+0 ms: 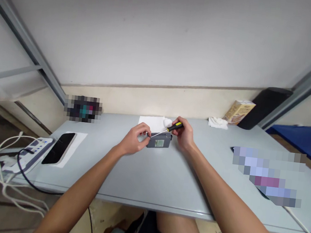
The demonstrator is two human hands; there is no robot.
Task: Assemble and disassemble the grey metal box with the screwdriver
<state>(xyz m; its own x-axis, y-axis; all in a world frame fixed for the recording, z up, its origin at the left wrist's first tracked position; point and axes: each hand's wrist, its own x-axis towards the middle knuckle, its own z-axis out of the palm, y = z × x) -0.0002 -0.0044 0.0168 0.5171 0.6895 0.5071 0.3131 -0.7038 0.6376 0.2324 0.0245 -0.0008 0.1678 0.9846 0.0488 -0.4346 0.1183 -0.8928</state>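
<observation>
A small grey box with a label (159,142) lies on the grey table (148,175) near its far middle. My left hand (134,139) is closed on the box's left end, fingers pinched by the tip of a screwdriver. My right hand (185,134) is wrapped around the black and yellow handle of that screwdriver (171,128). The thin metal shaft slants down to the left, with its tip at the box's top left corner.
A white sheet (152,122) lies just behind the box. A black phone (58,147) rests on paper at the left, beside a power strip (29,151) with white and black cables. Crumpled tissue (217,122), a carton (239,112) and a black object (265,106) stand at the back right.
</observation>
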